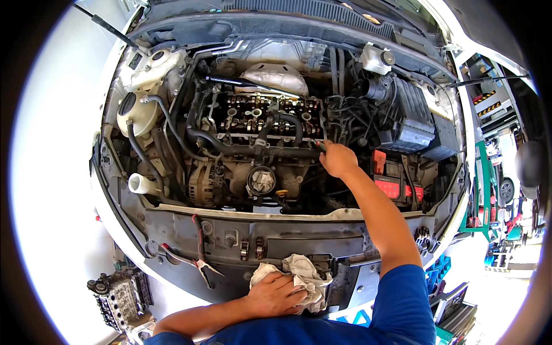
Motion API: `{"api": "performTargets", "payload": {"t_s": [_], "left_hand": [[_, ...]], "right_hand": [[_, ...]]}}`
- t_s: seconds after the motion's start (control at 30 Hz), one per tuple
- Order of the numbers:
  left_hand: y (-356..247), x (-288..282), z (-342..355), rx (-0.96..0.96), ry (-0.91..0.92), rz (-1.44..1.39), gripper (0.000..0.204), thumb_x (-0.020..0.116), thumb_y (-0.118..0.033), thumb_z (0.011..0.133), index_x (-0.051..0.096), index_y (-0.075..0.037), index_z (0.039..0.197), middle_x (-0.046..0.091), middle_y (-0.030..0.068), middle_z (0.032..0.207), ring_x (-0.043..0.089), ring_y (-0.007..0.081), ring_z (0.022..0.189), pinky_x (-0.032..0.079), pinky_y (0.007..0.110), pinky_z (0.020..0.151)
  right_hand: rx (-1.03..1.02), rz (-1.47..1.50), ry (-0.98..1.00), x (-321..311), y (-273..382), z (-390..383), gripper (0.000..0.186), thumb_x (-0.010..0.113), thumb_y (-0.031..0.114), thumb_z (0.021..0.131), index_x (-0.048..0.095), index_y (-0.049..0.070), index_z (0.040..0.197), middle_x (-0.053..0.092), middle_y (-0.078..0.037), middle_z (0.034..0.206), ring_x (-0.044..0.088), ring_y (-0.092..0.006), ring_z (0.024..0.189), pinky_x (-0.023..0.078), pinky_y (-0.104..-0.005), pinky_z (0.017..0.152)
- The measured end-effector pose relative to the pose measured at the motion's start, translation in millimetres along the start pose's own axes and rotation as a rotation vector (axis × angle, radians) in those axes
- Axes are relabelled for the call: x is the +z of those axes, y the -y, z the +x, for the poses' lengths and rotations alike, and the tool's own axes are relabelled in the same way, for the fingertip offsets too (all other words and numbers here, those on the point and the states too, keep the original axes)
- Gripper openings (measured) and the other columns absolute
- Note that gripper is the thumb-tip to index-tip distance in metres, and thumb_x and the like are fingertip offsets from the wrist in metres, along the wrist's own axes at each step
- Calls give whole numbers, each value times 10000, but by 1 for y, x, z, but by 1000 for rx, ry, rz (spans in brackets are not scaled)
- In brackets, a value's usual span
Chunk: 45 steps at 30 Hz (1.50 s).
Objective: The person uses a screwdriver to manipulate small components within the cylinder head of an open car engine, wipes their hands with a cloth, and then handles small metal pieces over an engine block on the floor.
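My right hand (339, 158) grips a small dark-handled tool (322, 147) at the right front edge of the open engine top (267, 118), where camshafts show among black hoses (224, 146); the tool's tip is hard to make out. My left hand (276, 293) is closed on a crumpled off-white cloth (305, 273) on the front panel (310, 247). Long-nosed pliers with red-and-black handles (201, 264) lie left of it, beside two small metal parts (252, 247). A round opening (261, 181) at the engine's front has whitish crumpled material in it.
A coolant reservoir (135, 112) sits at the left of the bay, an air box (405, 115) and red-and-black battery (397, 184) at the right. A detached engine (121, 299) stands at lower left. Green shelving (480, 190) stands outside the car at right. A raised hood (483, 29) hangs above.
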<state>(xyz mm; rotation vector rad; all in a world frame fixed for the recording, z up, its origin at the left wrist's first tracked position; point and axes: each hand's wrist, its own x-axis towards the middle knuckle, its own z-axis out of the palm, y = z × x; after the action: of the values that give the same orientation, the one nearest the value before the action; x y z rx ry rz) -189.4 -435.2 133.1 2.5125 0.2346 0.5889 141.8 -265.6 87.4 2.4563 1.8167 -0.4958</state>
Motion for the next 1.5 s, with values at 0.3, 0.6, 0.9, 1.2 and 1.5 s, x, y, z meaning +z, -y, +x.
{"api": "performTargets", "payload": {"t_s": [0.3,0.6,0.9,1.2,1.5], "left_hand": [[1,2,0,-6,16,-13,311,720,-385,739,645,-197,975,612,-21,937,607,182,858,445,339,818],[0,3,0,-13,10,-20,331,727,-375,719,647,-200,988,613,-21,943,605,188,886,443,347,833],[-3,3,-2,-28,22,-24,335,730,-362,706,646,-195,984,602,-19,945,602,187,884,434,350,846],[-1,0,1,-9,-3,-14,339,733,-349,700,643,-180,980,603,-9,933,605,190,866,441,350,840],[-3,0,-2,-25,2,-64,363,723,-313,719,616,-140,1020,583,1,987,577,186,930,419,342,861]], "right_hand": [[19,-4,-49,9,1,-5,353,570,272,891,561,55,1169,676,-186,972,657,-373,899,526,-472,785],[-6,-35,-75,16,3,-5,391,566,241,892,547,81,1249,662,-180,1054,646,-355,969,525,-455,816],[3,-56,-41,12,5,-5,375,547,233,894,557,91,1242,660,-196,1047,651,-356,953,531,-446,806],[-54,-51,-100,9,4,-3,349,558,244,901,531,50,1190,661,-190,974,651,-370,899,527,-471,771],[0,-68,-61,10,9,-11,370,543,268,909,542,94,1236,649,-186,1046,652,-363,939,525,-460,810]]}}
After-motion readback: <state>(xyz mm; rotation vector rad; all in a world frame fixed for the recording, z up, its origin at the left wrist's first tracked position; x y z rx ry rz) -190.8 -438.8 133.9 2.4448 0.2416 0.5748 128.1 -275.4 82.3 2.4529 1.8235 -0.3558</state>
